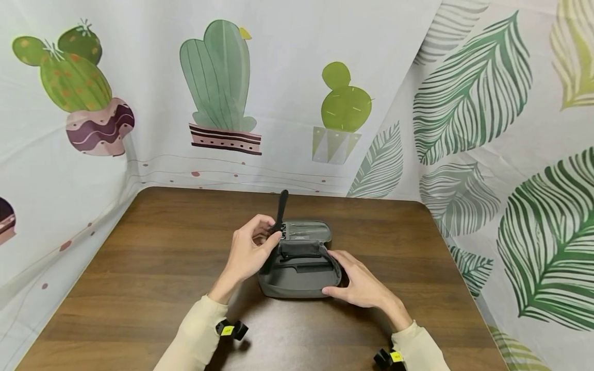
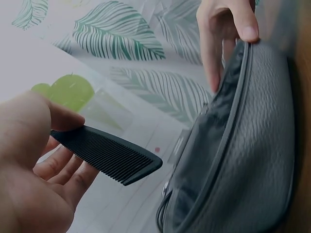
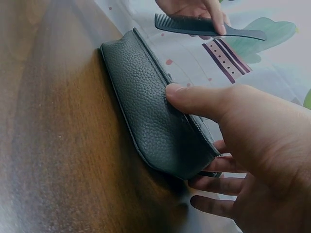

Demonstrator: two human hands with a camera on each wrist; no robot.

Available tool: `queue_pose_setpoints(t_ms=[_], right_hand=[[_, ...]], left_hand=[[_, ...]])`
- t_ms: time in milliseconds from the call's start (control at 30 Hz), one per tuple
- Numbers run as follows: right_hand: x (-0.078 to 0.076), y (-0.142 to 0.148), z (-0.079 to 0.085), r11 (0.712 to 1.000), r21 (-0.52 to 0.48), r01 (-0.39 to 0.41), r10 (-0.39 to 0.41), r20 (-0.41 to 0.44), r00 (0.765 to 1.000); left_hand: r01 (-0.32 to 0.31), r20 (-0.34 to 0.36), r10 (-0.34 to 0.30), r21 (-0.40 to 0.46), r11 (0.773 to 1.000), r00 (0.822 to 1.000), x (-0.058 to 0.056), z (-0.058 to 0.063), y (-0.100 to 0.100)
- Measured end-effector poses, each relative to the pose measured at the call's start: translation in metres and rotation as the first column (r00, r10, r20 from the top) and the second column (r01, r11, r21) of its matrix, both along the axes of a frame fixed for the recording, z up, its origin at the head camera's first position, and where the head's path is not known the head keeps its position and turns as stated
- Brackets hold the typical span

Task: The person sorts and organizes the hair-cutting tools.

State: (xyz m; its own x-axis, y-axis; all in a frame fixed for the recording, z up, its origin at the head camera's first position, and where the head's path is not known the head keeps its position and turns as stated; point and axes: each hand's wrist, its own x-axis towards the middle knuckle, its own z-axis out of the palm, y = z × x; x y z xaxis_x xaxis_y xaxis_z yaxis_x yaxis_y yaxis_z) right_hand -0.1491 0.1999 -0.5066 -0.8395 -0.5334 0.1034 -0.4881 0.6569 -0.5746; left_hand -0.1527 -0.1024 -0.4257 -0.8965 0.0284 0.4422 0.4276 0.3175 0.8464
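My left hand (image 1: 250, 247) pinches a black comb (image 2: 109, 150) by its middle, above the left side of a grey zippered case (image 1: 297, 292). The comb's handle points up and away, and its toothed end slants down towards the case. My right hand (image 1: 362, 283) grips the right end of the case, thumb on the front rim and fingers round the far side. The case is unzipped, its lid (image 1: 320, 226) laid back. Inside lies another dark comb (image 1: 313, 268), with a thin black item (image 1: 297, 255) behind it whose kind is unclear.
The case stands on a brown wooden table (image 1: 153, 257), whose far edge meets a white cloth (image 1: 287, 170) printed with cacti and leaves. Small dark rings (image 1: 283, 232) show at the lid's left side, partly covered by the left hand. Both wrists wear black cameras (image 1: 238, 330).
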Motion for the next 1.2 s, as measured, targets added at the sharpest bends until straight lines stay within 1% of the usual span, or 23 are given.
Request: queue_pose_setpoints(t_ms=[200, 367, 533, 667, 733, 867, 1000, 1100, 1200], right_hand=[[0.000, 0.000, 0.001, 1.000, 0.002, 0.004, -0.004, 0.011, 1.000], [0.000, 0.001, 0.002, 1.000, 0.008, 0.009, -0.009, 0.021, 1.000], [0.000, 0.002, 0.004, 1.000, 0.019, 0.002, -0.002, 0.024, 1.000], [-0.001, 0.005, 0.010, 1.000, 0.016, 0.009, -0.009, 0.027, 1.000], [-0.002, 0.006, 0.015, 1.000, 0.002, 0.020, -0.020, 0.020, 1.000], [-0.004, 0.005, 0.028, 0.999, -0.046, 0.021, -0.024, -0.051, 0.998], [-0.006, -0.002, 0.044, 0.994, -0.111, -0.007, -0.009, -0.145, 0.989], [-0.006, -0.010, 0.054, 0.987, -0.158, -0.019, -0.010, -0.179, 0.984], [-0.006, -0.018, 0.061, 0.979, -0.201, -0.019, -0.021, -0.196, 0.980]], left_hand=[[0.054, 0.015, -0.055, 0.074, 0.996, 0.998, -0.019, -0.025, 0.005], [0.080, 0.028, -0.084, 0.134, 0.988, 0.996, -0.019, -0.024, 0.012], [0.082, 0.046, -0.091, 0.177, 0.981, 0.995, -0.019, -0.024, 0.019], [0.084, 0.046, -0.095, 0.203, 0.976, 0.994, -0.017, -0.020, 0.023], [0.090, 0.039, -0.101, 0.226, 0.970, 0.994, -0.016, -0.017, 0.025], [0.105, 0.025, -0.115, 0.268, 0.958, 0.993, -0.014, -0.015, 0.028], [0.121, 0.019, -0.132, 0.292, 0.949, 0.991, -0.014, -0.015, 0.028], [0.135, 0.009, -0.145, 0.308, 0.942, 0.989, -0.014, -0.016, 0.027], [0.149, 0.001, -0.158, 0.324, 0.934, 0.987, -0.014, -0.016, 0.027]])
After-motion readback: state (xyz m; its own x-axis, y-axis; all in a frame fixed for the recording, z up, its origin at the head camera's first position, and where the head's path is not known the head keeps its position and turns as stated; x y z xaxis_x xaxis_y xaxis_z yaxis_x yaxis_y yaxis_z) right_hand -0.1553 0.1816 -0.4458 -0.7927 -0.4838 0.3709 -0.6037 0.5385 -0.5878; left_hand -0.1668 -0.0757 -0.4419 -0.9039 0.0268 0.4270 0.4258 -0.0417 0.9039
